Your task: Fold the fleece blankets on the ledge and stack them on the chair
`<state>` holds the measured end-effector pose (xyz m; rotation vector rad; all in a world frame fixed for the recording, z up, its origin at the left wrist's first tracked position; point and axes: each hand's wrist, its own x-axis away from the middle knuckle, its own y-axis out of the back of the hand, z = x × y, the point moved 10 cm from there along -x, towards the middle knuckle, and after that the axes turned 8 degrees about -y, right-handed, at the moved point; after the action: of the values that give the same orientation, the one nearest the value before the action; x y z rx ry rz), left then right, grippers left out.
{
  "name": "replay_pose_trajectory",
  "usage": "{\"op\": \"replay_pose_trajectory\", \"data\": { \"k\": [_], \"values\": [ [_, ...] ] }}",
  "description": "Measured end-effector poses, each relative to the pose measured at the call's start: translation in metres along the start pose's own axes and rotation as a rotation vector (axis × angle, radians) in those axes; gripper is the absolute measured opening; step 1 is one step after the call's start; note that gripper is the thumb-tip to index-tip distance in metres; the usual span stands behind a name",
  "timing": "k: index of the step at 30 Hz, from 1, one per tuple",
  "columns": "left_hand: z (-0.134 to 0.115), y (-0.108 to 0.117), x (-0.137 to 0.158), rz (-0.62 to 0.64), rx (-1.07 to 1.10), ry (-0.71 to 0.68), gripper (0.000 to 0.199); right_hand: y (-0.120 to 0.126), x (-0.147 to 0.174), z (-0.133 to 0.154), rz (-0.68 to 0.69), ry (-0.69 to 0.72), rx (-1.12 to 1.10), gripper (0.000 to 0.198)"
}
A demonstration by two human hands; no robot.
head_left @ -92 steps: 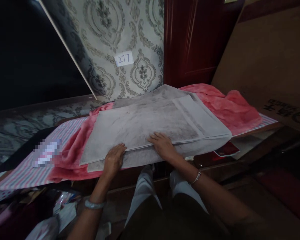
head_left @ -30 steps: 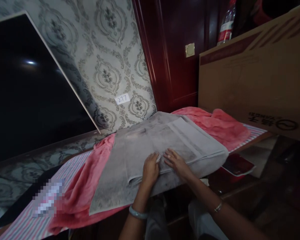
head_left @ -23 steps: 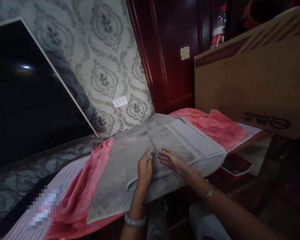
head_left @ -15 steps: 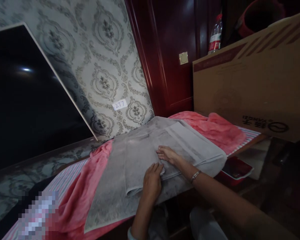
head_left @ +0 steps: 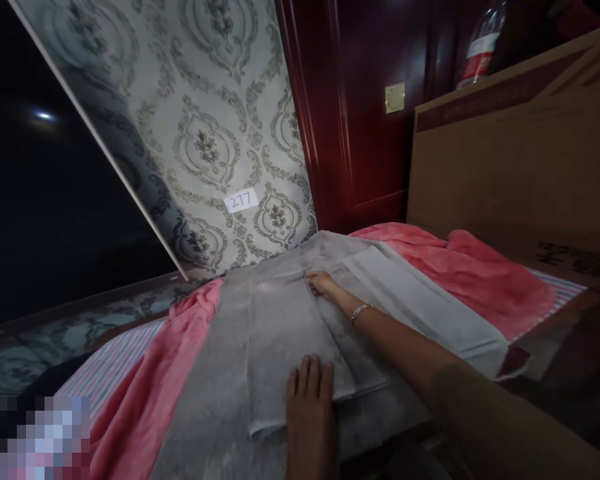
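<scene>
A large grey cloth (head_left: pixel 200 393) lies spread out, with a folded grey piece (head_left: pixel 285 333) on top of it whose panels overlap in layers. My left hand (head_left: pixel 310 407) rests palm down on the near part of the folded piece, fingers stretched forward and slightly apart. Farther off, my right hand (head_left: pixel 321 283) has its fingers curled at the far end of the fold's edge, pinching the fabric there. A bracelet (head_left: pixel 361 313) circles my right wrist. A paler folded strip (head_left: pixel 420 300) of the cloth runs along to the right of my right forearm.
Pink plush blanket (head_left: pixel 460 273) and striped fabric (head_left: pixel 113 357) show under the cloth on both sides. A big cardboard box (head_left: pixel 510 173) with a bottle (head_left: pixel 481 53) on it stands at the right. A dark screen (head_left: pixel 55 200) is at the left, before the patterned wall (head_left: pixel 205 147).
My right hand has moved away to the far end of the fold and its fingers have closed. My left hand has come nearer and lies flat. The view has moved closer.
</scene>
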<state>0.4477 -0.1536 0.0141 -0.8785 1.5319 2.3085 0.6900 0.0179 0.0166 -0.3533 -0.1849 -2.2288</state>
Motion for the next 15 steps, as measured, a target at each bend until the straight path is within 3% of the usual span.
{"op": "replay_pose_trajectory", "data": {
  "k": [5, 10, 15],
  "values": [
    [0.002, -0.007, 0.013, -0.184, 0.048, 0.097, 0.067, -0.009, -0.035, 0.011, -0.042, 0.010, 0.128, 0.015],
    [-0.001, -0.017, 0.023, -0.228, 0.087, 0.092, 0.066, -0.010, -0.061, 0.018, -0.083, 0.024, 0.205, 0.020],
    [-0.005, -0.019, 0.015, -0.108, 0.073, 0.046, 0.056, -0.014, -0.079, 0.043, -0.145, 0.126, 0.214, 0.020]
  ]
}}
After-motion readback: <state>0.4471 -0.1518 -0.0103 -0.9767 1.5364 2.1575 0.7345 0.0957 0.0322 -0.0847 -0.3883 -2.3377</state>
